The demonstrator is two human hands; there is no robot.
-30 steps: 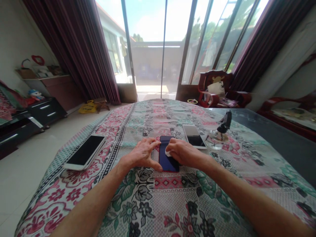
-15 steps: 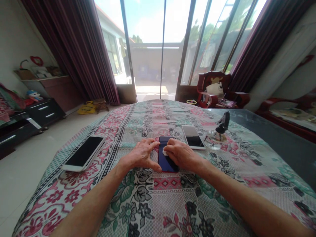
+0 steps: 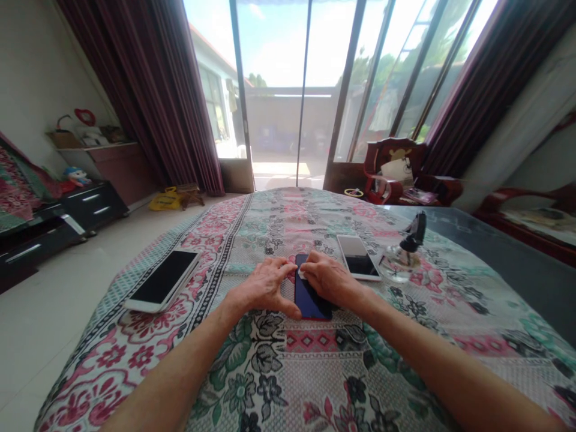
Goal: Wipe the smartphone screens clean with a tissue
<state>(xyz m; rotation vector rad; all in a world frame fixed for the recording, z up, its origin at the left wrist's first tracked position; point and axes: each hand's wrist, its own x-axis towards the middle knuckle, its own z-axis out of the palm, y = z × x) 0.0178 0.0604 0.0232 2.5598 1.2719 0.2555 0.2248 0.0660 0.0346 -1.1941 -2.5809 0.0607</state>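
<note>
A dark smartphone (image 3: 314, 303) with a red edge lies screen up on the patterned tablecloth, between my hands. My left hand (image 3: 265, 285) rests along its left side, fingers stretched out and thumb apart, with the fingertips and thumb touching the edge. Over the upper part of the screen, my right hand (image 3: 328, 277) is closed on a small white cloth (image 3: 302, 274), pressed against the glass. Most of the cloth is hidden under the fingers. A white smartphone (image 3: 359, 258) lies just beyond my right hand. Farther left lies a larger white tablet-like device (image 3: 164, 281) with a black screen.
A clear spray bottle (image 3: 402, 261) with a black head stands right of the white phone. The floral tablecloth (image 3: 288, 390) covers the round table. Behind it are glass doors (image 3: 279, 120), a red wooden chair (image 3: 391, 171) and a yellow bag (image 3: 164, 199) on the floor.
My right hand has slid the white cloth slightly toward the far end of the phone's screen. The left hand keeps its place at the phone's edge. The whole view has shifted a little.
</note>
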